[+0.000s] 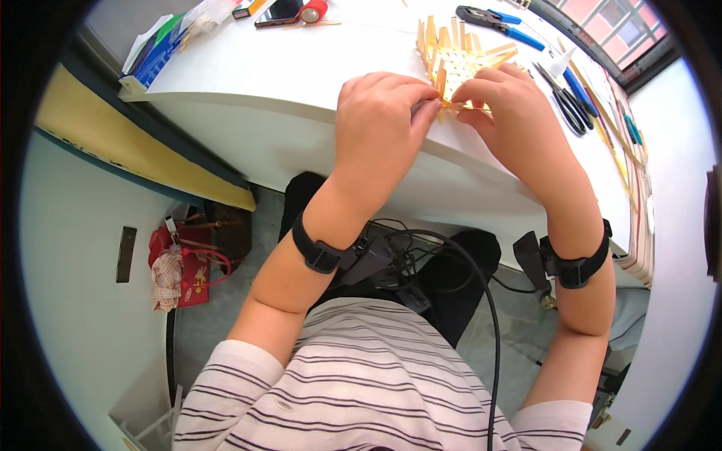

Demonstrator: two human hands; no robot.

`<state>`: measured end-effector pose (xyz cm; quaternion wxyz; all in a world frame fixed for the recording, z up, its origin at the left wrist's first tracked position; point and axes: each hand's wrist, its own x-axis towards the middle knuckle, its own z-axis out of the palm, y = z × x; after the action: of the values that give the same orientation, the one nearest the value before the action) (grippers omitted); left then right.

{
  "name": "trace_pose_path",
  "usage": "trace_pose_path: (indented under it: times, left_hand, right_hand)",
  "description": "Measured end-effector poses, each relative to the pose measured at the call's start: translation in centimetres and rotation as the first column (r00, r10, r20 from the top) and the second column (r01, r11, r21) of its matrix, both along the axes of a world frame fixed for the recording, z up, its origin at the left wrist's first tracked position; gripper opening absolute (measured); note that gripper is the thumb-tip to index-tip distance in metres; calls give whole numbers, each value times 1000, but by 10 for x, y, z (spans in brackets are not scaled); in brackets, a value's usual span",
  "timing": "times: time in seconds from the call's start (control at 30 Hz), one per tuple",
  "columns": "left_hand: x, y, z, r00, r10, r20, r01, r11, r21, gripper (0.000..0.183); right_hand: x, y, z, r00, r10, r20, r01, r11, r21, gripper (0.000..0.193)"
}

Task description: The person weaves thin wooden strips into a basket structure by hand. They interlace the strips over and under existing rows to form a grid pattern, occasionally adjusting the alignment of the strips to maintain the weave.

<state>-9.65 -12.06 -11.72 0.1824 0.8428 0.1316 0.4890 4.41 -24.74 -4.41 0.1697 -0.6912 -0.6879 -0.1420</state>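
Note:
A small woven piece of flat yellow strips (pixel 457 66) lies on the white table, its loose strip ends standing up along the far and side edges. At its near corner, my left hand (pixel 387 109) pinches a strip between thumb and forefinger. Just to the right, my right hand (pixel 500 101) has its thumb and fingertips closed on a thin strip at the near edge of the weave. The two sets of fingertips are close together. My palms and knuckles hide part of the near edge.
Right of the weave lie black scissors (pixel 571 109), blue-handled pliers (pixel 500 22), a white-nozzled bottle (pixel 560 64) and long strips. A phone (pixel 280 13) and red roll (pixel 313 10) sit at the back, a blue package (pixel 162 56) at far left. A black cable (pixel 489 301) hangs before me.

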Motion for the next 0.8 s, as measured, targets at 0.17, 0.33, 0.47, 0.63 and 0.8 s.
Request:
trace_pose_path:
  times: [0.17,0.33,0.47,0.63,0.8]
  left_hand:
    - [1,0,-1,1000,-6,12,6,1000,3,15]
    - [1,1,0,1000,1,9,-1,1000,9,16]
    - [0,0,1,1000,-23,2,23,1000,-4,16]
    - [-1,0,1,999,-32,-26,31,999,-20,15]
    - [3,-2,0,1000,-16,9,17,1000,-19,11]
  right_hand:
    - [1,4,-1,968,-78,-238,71,997,-39,15]
    - [2,7,2,966,-34,-255,13,997,-82,13]
    - [7,9,0,980,10,-198,-20,999,-48,11]
    - [8,14,-3,989,47,-141,-48,999,-6,10]
    - [7,17,-5,989,58,-135,-58,998,3,9]
